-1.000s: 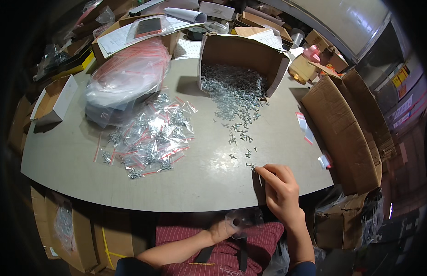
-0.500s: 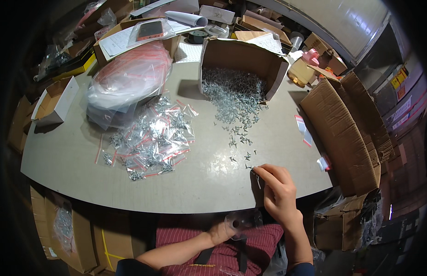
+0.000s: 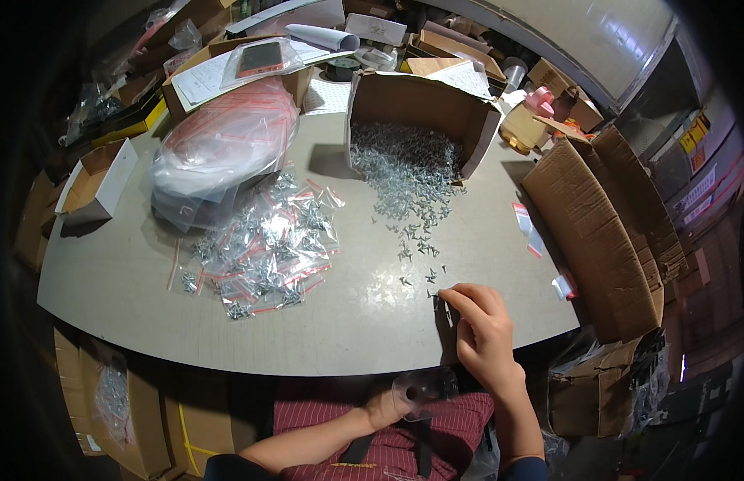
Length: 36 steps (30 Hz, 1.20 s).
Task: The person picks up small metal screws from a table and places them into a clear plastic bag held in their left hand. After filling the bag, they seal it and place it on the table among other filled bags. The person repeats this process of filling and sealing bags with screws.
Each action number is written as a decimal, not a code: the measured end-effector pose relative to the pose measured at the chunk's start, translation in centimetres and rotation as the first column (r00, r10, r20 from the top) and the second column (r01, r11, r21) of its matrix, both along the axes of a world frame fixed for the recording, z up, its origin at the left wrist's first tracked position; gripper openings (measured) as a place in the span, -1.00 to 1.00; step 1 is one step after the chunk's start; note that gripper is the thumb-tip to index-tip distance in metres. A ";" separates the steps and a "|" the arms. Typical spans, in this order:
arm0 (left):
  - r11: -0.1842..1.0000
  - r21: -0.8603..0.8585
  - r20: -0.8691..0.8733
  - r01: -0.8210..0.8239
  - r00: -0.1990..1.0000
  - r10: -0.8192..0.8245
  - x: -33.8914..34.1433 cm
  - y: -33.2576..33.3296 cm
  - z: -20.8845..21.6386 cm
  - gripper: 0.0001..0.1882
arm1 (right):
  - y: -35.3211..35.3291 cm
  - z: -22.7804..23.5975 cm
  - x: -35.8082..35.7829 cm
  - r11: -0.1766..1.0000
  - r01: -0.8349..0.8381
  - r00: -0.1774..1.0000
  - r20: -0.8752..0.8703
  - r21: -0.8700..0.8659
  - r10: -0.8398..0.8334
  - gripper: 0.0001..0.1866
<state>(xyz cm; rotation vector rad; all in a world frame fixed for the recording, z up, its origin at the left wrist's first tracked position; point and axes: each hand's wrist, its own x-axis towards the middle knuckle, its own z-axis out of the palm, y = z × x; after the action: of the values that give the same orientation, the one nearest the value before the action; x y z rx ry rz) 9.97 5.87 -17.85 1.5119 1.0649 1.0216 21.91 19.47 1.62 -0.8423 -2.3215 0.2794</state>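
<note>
My right hand is over the front of the table, its thumb and fingertips closed in a pinch at a small silver screw beside a few loose ones. Whether the screw is held or only touched is hard to make out. Low at my lap, my left hand is closed around a clear plastic bag with a dark round spot on it. A heap of screws spills toward me from a cardboard box lying on its side. Left of it lies a pile of small red-edged zip bags filled with screws.
A large stack of zip bags stands behind the filled ones. At the far left is a small white box. Tall cardboard cartons line the right edge, near loose zip bags. A yellowish jug stands at the back right.
Both hands keep nearly the same places. My right fingertips have moved very slightly left at the screws; the whole view has shifted a little.
</note>
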 end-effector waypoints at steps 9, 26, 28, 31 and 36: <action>0.994 -0.104 0.004 -0.027 1.000 0.027 0.7 -0.3 -1.9 -0.57 | -1.7 0.4 0.2 0.994 -0.087 0.996 0.008 -0.063 0.088 -0.44; 0.981 0.188 -0.050 -0.040 0.998 0.050 1.0 -0.3 -4.1 -0.60 | -2.6 1.0 0.5 0.989 -0.096 0.995 -0.027 -0.110 0.094 -0.54; 0.984 0.175 -0.062 -0.035 0.997 0.046 1.0 -0.4 -4.4 -0.60 | -2.6 0.9 0.5 0.991 -0.097 0.995 -0.020 -0.095 0.095 -0.55; 0.990 0.140 -0.061 -0.031 0.997 0.040 0.9 -0.5 -4.1 -0.61 | -2.7 0.7 0.5 0.992 -0.096 0.995 -0.019 -0.077 0.095 -0.55; 0.991 0.114 -0.009 -0.067 0.998 0.068 0.8 -0.4 -2.9 -0.65 | -2.7 0.5 0.0 0.995 -0.079 0.997 -0.016 -0.058 0.078 -0.54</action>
<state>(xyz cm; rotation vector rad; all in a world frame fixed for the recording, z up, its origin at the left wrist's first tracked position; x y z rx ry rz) 10.76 5.48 -20.70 1.5843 1.0890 1.1369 21.95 16.77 2.09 -0.7760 -2.3462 0.3872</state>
